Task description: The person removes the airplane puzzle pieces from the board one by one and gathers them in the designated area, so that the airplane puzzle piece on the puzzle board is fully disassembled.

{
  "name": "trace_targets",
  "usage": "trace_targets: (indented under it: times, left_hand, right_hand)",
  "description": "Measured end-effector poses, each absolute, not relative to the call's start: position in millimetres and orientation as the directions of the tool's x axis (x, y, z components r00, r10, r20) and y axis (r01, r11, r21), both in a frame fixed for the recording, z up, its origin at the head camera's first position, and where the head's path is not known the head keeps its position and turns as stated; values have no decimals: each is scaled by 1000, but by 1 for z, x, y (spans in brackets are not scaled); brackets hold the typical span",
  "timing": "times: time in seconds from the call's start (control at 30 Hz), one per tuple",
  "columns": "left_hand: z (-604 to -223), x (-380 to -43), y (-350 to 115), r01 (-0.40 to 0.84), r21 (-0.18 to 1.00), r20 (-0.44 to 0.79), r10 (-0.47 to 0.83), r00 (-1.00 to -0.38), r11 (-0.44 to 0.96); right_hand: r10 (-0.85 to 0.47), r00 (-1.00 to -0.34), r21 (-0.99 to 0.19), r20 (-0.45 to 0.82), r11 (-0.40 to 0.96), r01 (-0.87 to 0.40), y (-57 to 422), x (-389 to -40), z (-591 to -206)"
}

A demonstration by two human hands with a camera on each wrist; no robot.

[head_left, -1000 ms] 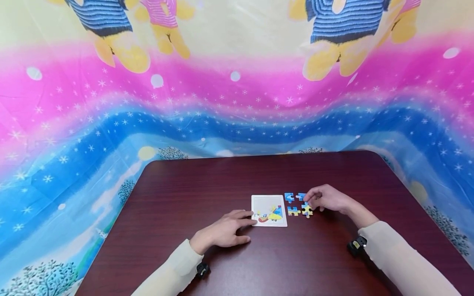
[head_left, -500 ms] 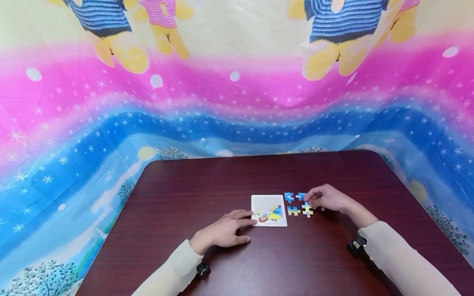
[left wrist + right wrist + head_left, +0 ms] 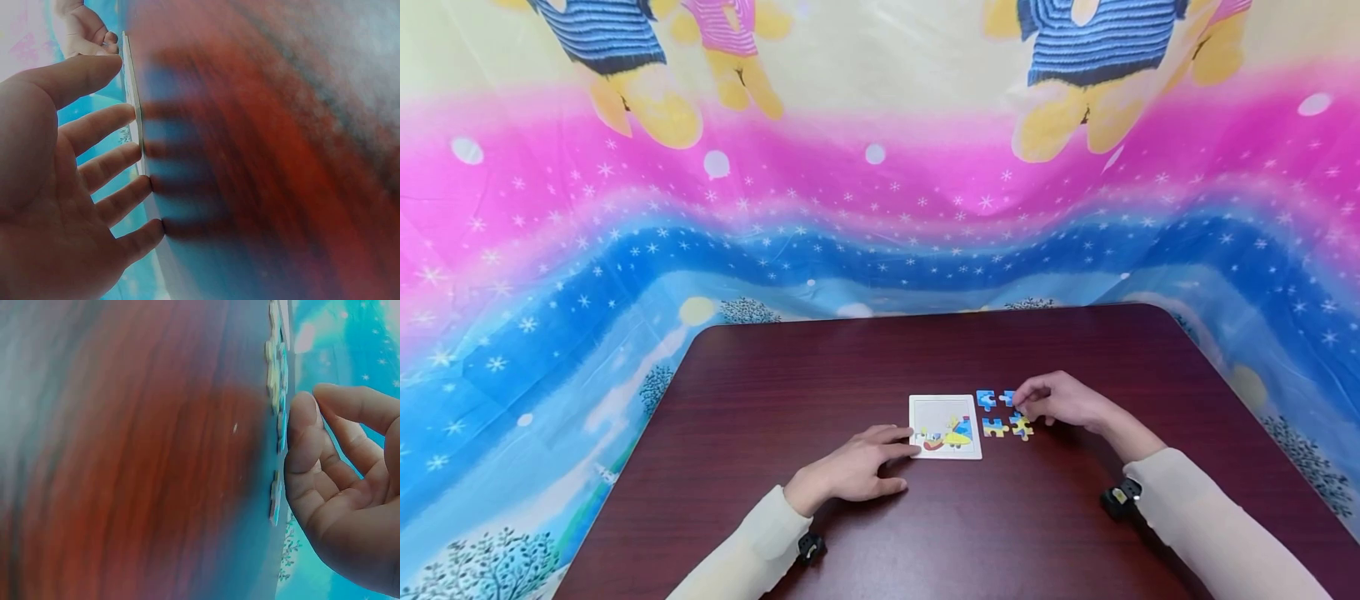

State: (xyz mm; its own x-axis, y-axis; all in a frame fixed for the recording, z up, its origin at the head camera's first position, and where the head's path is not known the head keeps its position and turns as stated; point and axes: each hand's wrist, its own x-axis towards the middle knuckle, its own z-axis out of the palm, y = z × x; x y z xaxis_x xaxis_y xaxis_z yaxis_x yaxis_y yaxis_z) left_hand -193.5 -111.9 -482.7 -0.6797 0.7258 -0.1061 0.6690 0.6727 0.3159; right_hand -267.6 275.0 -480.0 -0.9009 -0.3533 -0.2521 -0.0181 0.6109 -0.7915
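Note:
A square white jigsaw tray (image 3: 934, 410) lies on the table, with a yellow, blue and red picture filling its lower part. At its left edge my left hand (image 3: 853, 467) rests with spread fingers; in the left wrist view, straight fingertips (image 3: 128, 114) meet the tray's edge. To the right of the tray lie several loose jigsaw pieces, among them a blue one (image 3: 986, 400) and a blue-yellow one (image 3: 995, 428). My right hand (image 3: 1060, 400) curls thumb and fingers at the top of another yellow-blue jigsaw piece (image 3: 1022, 427), partly covering it and a blue piece (image 3: 1007, 399) behind.
The dark red-brown table (image 3: 790, 375) extends around the tray on all sides. A patterned cloth (image 3: 880, 208) hangs close behind its far edge and along both sides. Each wrist carries a small black camera, such as the right one (image 3: 1122, 498).
My right hand has shifted slightly left, and the yellow-blue piece under its fingertips has turned a little. The left hand and the tray have stayed in place.

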Motion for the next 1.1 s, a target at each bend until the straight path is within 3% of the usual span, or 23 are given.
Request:
trace_targets:
  times: [1.1]
  left_hand:
    - [-481,-192,-111,670,324,-98,728,-679,668]
  right_hand:
    - [-441,-874,-832,-207,548,-79,216,-264,-475]
